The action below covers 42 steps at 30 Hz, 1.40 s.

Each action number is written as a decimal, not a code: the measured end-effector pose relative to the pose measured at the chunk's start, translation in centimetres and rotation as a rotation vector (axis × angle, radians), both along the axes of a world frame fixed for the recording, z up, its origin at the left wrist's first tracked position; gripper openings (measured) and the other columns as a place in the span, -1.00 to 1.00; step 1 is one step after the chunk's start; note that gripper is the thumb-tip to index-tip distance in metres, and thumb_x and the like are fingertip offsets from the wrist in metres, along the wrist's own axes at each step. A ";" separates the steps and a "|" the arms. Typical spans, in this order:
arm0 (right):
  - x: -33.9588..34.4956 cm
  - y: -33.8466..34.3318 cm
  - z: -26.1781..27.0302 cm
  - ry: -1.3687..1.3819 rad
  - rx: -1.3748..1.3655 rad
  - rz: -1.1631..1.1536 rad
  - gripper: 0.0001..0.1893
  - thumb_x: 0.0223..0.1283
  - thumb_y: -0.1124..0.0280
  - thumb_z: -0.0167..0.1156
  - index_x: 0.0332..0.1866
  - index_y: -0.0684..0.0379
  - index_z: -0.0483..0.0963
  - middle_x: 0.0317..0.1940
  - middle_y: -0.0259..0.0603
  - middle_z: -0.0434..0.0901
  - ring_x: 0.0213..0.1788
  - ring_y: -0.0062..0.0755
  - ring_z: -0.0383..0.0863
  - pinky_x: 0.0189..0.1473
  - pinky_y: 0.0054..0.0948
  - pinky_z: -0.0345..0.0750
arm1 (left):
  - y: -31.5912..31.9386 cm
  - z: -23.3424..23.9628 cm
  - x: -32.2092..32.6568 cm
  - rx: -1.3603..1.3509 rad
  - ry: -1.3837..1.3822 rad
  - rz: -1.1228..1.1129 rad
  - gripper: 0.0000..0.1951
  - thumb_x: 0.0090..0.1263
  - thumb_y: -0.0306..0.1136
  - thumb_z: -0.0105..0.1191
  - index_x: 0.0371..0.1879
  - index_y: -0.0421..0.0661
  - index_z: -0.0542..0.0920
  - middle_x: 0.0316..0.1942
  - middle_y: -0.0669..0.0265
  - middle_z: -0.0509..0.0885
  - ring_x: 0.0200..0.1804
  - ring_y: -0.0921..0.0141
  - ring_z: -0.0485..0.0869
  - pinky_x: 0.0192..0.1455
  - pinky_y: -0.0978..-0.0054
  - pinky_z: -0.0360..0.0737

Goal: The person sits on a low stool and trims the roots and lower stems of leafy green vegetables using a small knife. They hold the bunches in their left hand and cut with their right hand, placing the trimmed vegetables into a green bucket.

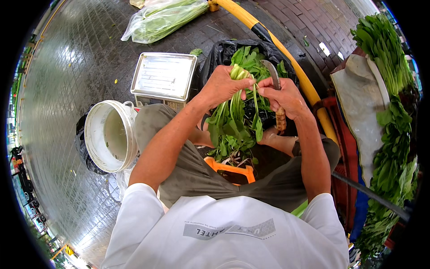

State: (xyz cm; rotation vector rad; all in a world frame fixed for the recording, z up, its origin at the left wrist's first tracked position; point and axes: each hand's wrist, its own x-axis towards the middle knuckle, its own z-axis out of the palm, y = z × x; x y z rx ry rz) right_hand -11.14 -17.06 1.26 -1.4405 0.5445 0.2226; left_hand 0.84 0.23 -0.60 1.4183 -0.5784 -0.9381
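My left hand [223, 84] grips a bunch of leafy greens [235, 114], stem ends up and leaves hanging down between my knees. Beside it, my right hand [282, 95] holds a sickle-shaped knife with a curved blade [272, 73] and a wooden handle [281, 121]. The blade points up and away from me. The thumb and forefinger of that hand meet a single thin stem at the bunch's right side. Behind both hands, a black plastic bag [218, 53] stands open with more greens [248, 57] inside. Loose leaves and root trimmings [235, 156] lie below the bunch.
A white bucket [92, 134] of cloudy water stands left, near a metal tray [163, 75] on a box-like base. Bagged long green stalks [168, 20] lie farther off. A yellow-and-black curved rail [295, 67] passes right, beside heaped greens [389, 161]. An orange plastic stool [247, 173] is between my legs.
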 end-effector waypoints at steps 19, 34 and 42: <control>-1.1 1.6 -7.9 0.206 -0.586 0.727 -0.75 0.01 0.35 0.32 -0.22 0.28 0.64 -0.37 -0.03 0.69 -0.33 -0.18 0.69 -0.21 -0.29 0.59 | 3.7 2.2 5.9 -0.061 -0.320 0.563 -0.72 0.40 -0.21 0.17 -0.35 -0.22 0.63 -0.46 0.28 0.70 -0.51 0.56 0.61 -0.46 0.58 0.57; 4.5 5.6 -21.5 -0.281 -1.221 0.501 -0.79 0.12 0.54 0.14 -0.13 0.07 0.52 -0.18 -0.14 0.46 -0.31 0.06 0.61 -0.30 -0.01 0.55 | 5.1 2.6 7.1 -0.155 -0.320 0.737 -0.75 0.42 -0.24 0.15 -0.40 -0.18 0.60 -0.53 0.35 0.64 -0.53 0.55 0.59 -0.51 0.64 0.49; 4.5 4.7 -21.8 -0.381 -1.261 0.577 -0.79 0.09 0.58 0.15 -0.15 0.13 0.51 -0.17 -0.14 0.46 -0.36 -0.02 0.62 -0.34 -0.10 0.57 | 4.9 2.7 7.0 -0.104 -0.252 0.709 -0.74 0.41 -0.20 0.16 -0.38 -0.16 0.60 -0.56 0.39 0.62 -0.53 0.56 0.61 -0.55 0.67 0.41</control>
